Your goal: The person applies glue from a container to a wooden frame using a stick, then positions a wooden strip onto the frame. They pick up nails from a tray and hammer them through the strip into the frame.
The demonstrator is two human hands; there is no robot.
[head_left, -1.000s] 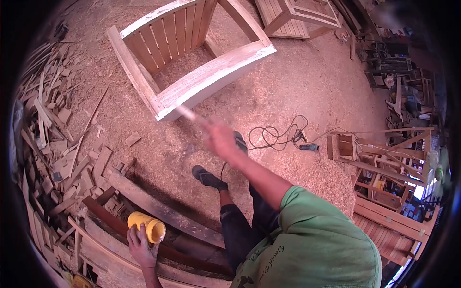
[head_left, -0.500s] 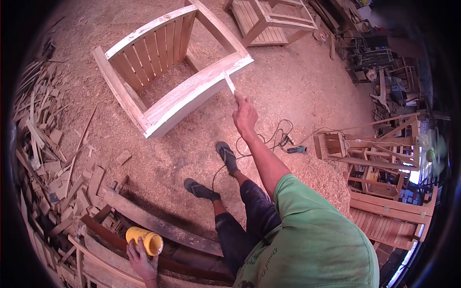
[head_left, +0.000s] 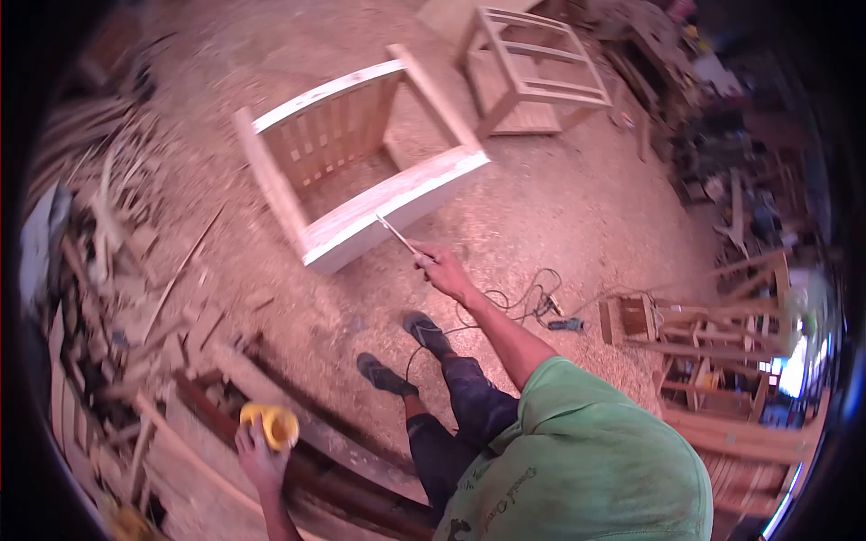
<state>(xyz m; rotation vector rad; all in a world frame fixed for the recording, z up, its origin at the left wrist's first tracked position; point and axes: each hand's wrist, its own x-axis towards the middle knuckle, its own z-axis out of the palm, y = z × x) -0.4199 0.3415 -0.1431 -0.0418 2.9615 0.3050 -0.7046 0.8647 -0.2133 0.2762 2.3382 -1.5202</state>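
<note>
My right hand [head_left: 440, 269] is closed round a thin, flat, pale spreader [head_left: 397, 236]. The spreader's far tip meets the near rail of a slatted wooden furniture frame [head_left: 433, 185], at about the rail's middle. White coating streaks this rail and the curved rail opposite. Low on the left, my left hand [head_left: 257, 458] grips a yellow plastic jar [head_left: 271, 422], tilted with its open mouth facing right. What lies inside the jar is too blurred to make out.
Another wooden frame [head_left: 541, 92] stands at the upper right. Offcuts [head_left: 117, 234] are heaped along the left. A dark beam [head_left: 343, 491] lies beside my legs. Right of my feet are a power tool [head_left: 566, 325] and its looping cord. Wooden furniture [head_left: 713, 316] fills the right side.
My right hand has moved the spreader leftward along the near rail, from near its right corner to about its middle. The view has shifted. My left hand still holds the jar.
</note>
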